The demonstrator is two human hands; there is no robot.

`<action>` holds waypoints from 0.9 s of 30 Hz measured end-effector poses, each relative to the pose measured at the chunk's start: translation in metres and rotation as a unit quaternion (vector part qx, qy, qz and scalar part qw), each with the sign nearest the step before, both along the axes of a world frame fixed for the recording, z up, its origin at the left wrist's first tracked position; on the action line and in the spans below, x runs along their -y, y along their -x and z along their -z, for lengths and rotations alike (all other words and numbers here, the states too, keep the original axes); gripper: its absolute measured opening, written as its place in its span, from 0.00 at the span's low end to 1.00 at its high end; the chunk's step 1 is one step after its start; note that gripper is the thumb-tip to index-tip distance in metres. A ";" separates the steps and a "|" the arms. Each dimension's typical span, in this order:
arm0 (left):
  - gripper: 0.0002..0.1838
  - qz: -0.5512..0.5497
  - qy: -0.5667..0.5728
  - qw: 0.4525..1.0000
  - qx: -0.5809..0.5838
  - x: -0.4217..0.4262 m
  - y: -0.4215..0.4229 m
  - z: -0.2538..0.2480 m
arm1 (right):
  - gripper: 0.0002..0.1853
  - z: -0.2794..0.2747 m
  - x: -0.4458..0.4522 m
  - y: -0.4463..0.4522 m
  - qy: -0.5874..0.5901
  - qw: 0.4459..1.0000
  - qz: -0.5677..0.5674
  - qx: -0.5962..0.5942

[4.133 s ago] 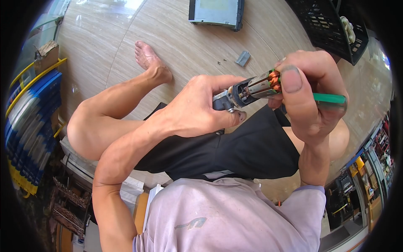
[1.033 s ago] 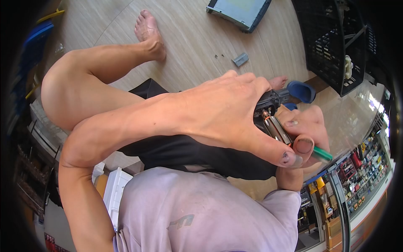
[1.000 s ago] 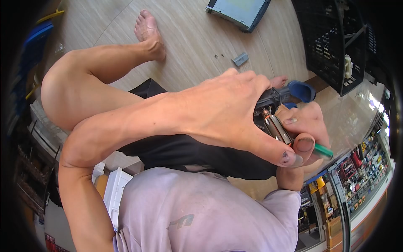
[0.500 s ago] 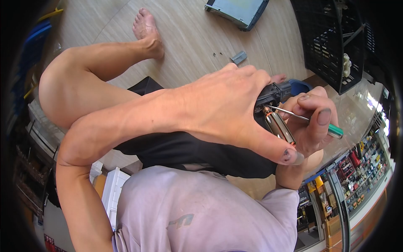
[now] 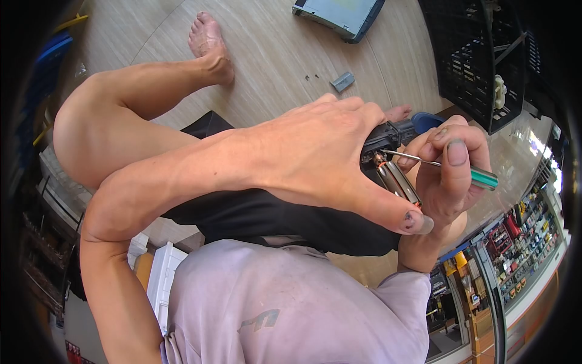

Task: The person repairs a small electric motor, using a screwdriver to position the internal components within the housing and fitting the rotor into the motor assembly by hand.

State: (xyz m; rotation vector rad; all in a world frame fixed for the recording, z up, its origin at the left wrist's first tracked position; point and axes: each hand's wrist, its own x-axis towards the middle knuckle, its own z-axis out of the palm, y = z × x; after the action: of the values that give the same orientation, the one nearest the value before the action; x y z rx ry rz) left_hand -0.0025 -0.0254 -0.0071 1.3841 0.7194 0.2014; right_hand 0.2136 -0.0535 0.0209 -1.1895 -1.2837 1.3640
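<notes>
My left hand [image 5: 327, 161] is wrapped round a small motor, its thumb along the lower side. The motor's black end housing [image 5: 388, 136] shows at the top, and its metal rotor [image 5: 397, 181] with some copper colour lies exposed below. My right hand [image 5: 454, 164] pinches a thin screwdriver with a green handle [image 5: 484, 178]. The metal shaft [image 5: 418, 159] points left, and its tip is at the junction between housing and rotor. Whether the tip touches a part there is too small to tell.
A grey metal box [image 5: 342, 15] lies on the floor at the top, with a small grey piece [image 5: 342, 81] and tiny dark bits nearby. Black plastic crates [image 5: 467, 67] stand at the upper right. A blue shoe [image 5: 426, 122] is beyond the motor. Stocked shelves [image 5: 524, 255] are at the lower right.
The motor has turned and shifted right since the earliest frame, my left hand now over it. My right hand has come off the rotor, and the screwdriver's shaft has swung to the housing.
</notes>
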 end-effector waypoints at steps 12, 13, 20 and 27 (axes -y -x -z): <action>0.60 0.026 0.045 0.999 0.007 -0.004 0.001 0.001 | 0.08 -0.002 0.000 0.006 0.077 0.996 0.025 -0.022; 0.59 0.042 0.058 0.997 0.003 -0.007 0.001 -0.001 | 0.09 -0.003 0.000 0.006 0.078 0.997 0.023 -0.019; 0.54 0.021 0.087 0.996 0.020 -0.008 0.001 -0.005 | 0.10 0.000 -0.001 0.003 0.011 1.000 -0.027 -0.006; 0.50 -0.034 0.079 0.995 0.045 -0.002 0.001 -0.003 | 0.14 0.007 0.003 -0.011 -0.098 0.991 -0.082 0.023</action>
State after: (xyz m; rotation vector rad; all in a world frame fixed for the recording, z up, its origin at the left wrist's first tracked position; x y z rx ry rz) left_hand -0.0031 -0.0234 -0.0039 1.1935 0.6928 0.2539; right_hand 0.2245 -0.0567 0.0140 -1.0032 -1.5399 1.2983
